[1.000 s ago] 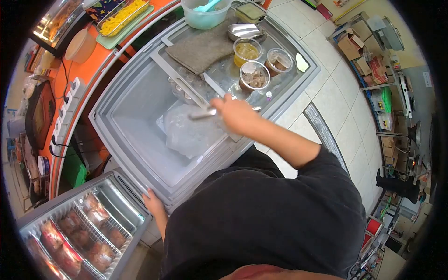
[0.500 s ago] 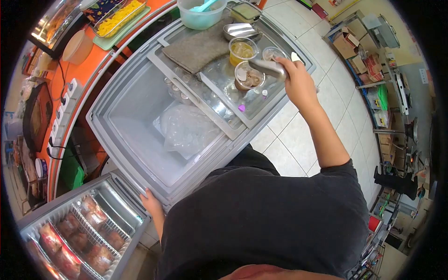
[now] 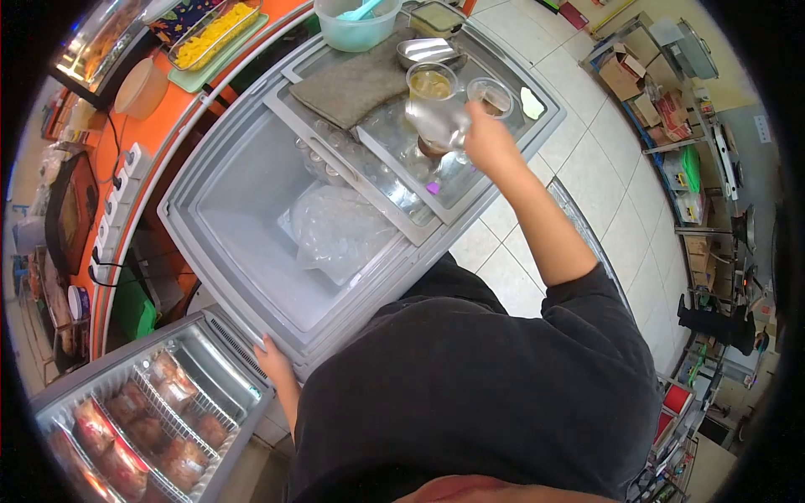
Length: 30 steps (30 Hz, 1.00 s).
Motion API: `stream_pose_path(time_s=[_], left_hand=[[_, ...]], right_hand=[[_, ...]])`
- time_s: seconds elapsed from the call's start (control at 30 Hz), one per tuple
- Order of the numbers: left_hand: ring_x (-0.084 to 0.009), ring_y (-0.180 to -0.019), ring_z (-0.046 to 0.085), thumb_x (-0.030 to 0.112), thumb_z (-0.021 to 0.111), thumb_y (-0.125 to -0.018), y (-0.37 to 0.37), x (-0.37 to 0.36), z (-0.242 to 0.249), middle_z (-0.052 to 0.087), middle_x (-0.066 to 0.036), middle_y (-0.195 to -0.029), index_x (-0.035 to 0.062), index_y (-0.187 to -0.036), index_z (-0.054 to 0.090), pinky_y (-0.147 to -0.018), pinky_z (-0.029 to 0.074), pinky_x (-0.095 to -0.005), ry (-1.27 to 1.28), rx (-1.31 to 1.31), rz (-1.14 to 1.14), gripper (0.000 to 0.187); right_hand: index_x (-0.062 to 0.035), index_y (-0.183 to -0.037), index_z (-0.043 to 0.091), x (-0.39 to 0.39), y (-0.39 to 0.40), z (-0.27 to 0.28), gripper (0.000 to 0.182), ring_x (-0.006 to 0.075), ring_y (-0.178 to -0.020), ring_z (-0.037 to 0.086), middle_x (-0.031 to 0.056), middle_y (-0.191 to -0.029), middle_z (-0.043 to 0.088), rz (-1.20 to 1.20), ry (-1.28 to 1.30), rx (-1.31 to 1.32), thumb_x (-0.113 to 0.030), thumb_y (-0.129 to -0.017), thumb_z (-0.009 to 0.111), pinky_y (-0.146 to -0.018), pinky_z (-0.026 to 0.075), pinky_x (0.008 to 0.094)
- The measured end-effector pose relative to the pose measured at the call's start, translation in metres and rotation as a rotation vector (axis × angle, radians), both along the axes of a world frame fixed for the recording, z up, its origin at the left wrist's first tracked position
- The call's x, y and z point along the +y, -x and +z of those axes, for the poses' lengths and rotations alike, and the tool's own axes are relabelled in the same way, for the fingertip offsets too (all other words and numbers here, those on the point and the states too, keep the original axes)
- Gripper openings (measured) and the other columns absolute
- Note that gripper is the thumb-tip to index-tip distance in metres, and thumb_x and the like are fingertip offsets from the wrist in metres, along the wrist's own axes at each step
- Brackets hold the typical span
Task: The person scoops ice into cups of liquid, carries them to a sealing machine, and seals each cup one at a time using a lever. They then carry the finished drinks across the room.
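My right hand (image 3: 493, 144) is closed around the handle of a metal scoop (image 3: 438, 120), blurred by motion. The scoop hangs over a plastic cup with brown drink (image 3: 430, 152), hiding most of it. Behind the scoop stands a cup of yellow drink with ice (image 3: 432, 82). Another clear cup (image 3: 490, 98) is just beyond my fingers. All the cups rest on the sliding lid (image 3: 394, 180) of a grey chest freezer (image 3: 243, 197). My left hand (image 3: 275, 362) lies on the freezer's near corner, fingers stretched out.
Inside the half-open freezer lies a clear plastic bag (image 3: 340, 230). A grey cloth (image 3: 352, 88), a second metal scoop (image 3: 428, 52) and a blue-tinted tub (image 3: 358, 29) sit on top. At lower left is a display fridge with wrapped packs (image 3: 180, 390). An orange counter (image 3: 126, 134) runs along the left.
My right hand has moved left and slightly down with the scoop, which now covers much of the brown cup. The clear cup behind it shows more. My left hand stays put.
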<state>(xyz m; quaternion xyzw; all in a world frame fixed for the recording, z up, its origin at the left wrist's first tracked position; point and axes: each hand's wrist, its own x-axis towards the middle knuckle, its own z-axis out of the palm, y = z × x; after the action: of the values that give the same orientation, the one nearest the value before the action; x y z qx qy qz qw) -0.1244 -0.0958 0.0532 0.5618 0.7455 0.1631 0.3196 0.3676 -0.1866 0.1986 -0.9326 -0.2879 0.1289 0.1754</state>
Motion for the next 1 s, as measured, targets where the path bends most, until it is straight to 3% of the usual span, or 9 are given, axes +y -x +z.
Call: stream_pose_path(time_s=[0.17, 0.27, 0.4, 0.47, 0.53, 0.63, 0.8, 0.9, 1.0], left_hand=[[-0.0392, -0.102, 0.052, 0.038, 0.047, -0.087, -0.004, -0.002, -0.001, 0.055, -0.028, -0.11, -0.0099, -0.118, 0.045, -0.089, 0.039, -0.0392, -0.014, 0.039, 0.051, 0.057], [-0.0399, -0.103, 0.051, 0.037, 0.047, -0.086, 0.006, 0.0, -0.014, 0.053, -0.028, -0.112, -0.0108, -0.114, 0.047, -0.092, 0.036, -0.0403, -0.064, 0.108, 0.017, 0.056], [-0.0388, -0.104, 0.049, 0.026, 0.055, -0.081, -0.01, 0.003, -0.001, 0.053, -0.027, -0.109, -0.0092, -0.11, 0.049, -0.093, 0.035, -0.0415, -0.372, 0.327, -0.039, 0.046], [-0.0379, -0.104, 0.049, 0.02, 0.058, -0.078, -0.028, 0.013, 0.015, 0.054, -0.026, -0.108, -0.0078, -0.11, 0.05, -0.093, 0.035, -0.0418, -0.594, 0.436, -0.146, 0.043], [-0.0369, -0.104, 0.049, 0.016, 0.061, -0.074, -0.063, 0.04, 0.031, 0.055, -0.024, -0.107, -0.0064, -0.11, 0.051, -0.093, 0.036, -0.0419, -0.75, 0.398, -0.288, 0.044], [-0.0358, -0.105, 0.05, 0.015, 0.061, -0.074, -0.152, 0.068, 0.048, 0.055, -0.021, -0.109, -0.0024, -0.112, 0.052, -0.092, 0.037, -0.0405, -0.526, 0.151, -0.507, 0.044], [-0.034, -0.115, 0.043, 0.023, 0.058, -0.079, -0.315, 0.104, -0.002, 0.046, -0.019, -0.125, 0.0015, -0.124, 0.042, -0.097, 0.033, -0.0408, -0.485, -0.063, -0.609, 0.053], [-0.0323, -0.12, 0.038, 0.025, 0.053, -0.082, -0.37, 0.101, -0.012, 0.039, -0.015, -0.133, 0.0041, -0.128, 0.038, -0.097, 0.031, -0.0458, -0.238, 0.163, -0.297, 0.052], [-0.0301, -0.122, 0.036, 0.024, 0.048, -0.085, -0.365, 0.097, 0.002, 0.037, -0.011, -0.136, 0.01, -0.13, 0.037, -0.095, 0.03, -0.0506, -0.271, 0.431, -0.42, 0.048]], right_hand=[[-0.0058, -0.117, 0.042, -0.002, 0.005, 0.008, 0.038, 0.0391, -0.093, 0.057, 0.0232, -0.1, 0.059, 0.123, -0.301, 0.095, -0.005, -0.079, 0.045, -0.08, 0.045, 0.0448], [-0.006, -0.119, 0.041, 0.02, 0.04, 0.014, 0.042, 0.0192, -0.076, 0.057, 0.0145, -0.098, 0.058, 0.366, -0.39, 0.495, -0.004, -0.078, 0.046, -0.066, 0.048, 0.0316], [-0.004, -0.119, 0.042, 0.071, 0.11, -0.04, 0.049, 0.0329, -0.096, 0.057, 0.0228, -0.105, 0.056, 0.474, -0.009, 1.027, -0.018, -0.076, 0.06, -0.077, 0.046, 0.0406], [-0.0037, -0.121, 0.042, 0.078, 0.145, -0.106, 0.049, 0.0318, -0.093, 0.058, 0.021, -0.101, 0.057, 0.62, -0.058, 0.607, -0.017, -0.077, 0.058, -0.078, 0.046, 0.0397], [-0.0067, -0.122, 0.043, 0.055, 0.156, -0.104, 0.046, 0.0316, -0.091, 0.058, 0.0201, -0.098, 0.058, 0.779, -0.207, 0.574, -0.019, -0.08, 0.057, -0.079, 0.045, 0.0391], [-0.0083, -0.12, 0.046, 0.013, 0.131, -0.104, 0.041, 0.0299, -0.094, 0.058, 0.019, -0.097, 0.059, 0.913, -0.302, 0.795, -0.019, -0.082, 0.055, -0.082, 0.045, 0.0376], [-0.0067, -0.11, 0.054, -0.059, 0.041, -0.1, 0.029, 0.0286, -0.088, 0.059, 0.0148, -0.093, 0.061, 0.705, -0.166, 0.723, -0.017, -0.082, 0.054, -0.078, 0.046, 0.0373], [-0.0055, -0.104, 0.057, -0.091, -0.023, -0.092, 0.024, 0.0266, -0.085, 0.06, 0.0145, -0.091, 0.062, 0.469, -0.209, 0.697, -0.014, -0.082, 0.053, -0.075, 0.047, 0.0354], [-0.0051, -0.103, 0.057, -0.108, -0.08, -0.074, 0.024, 0.0253, -0.081, 0.059, 0.0136, -0.089, 0.061, 0.259, -0.172, 0.448, -0.012, -0.081, 0.054, -0.072, 0.047, 0.0343]])
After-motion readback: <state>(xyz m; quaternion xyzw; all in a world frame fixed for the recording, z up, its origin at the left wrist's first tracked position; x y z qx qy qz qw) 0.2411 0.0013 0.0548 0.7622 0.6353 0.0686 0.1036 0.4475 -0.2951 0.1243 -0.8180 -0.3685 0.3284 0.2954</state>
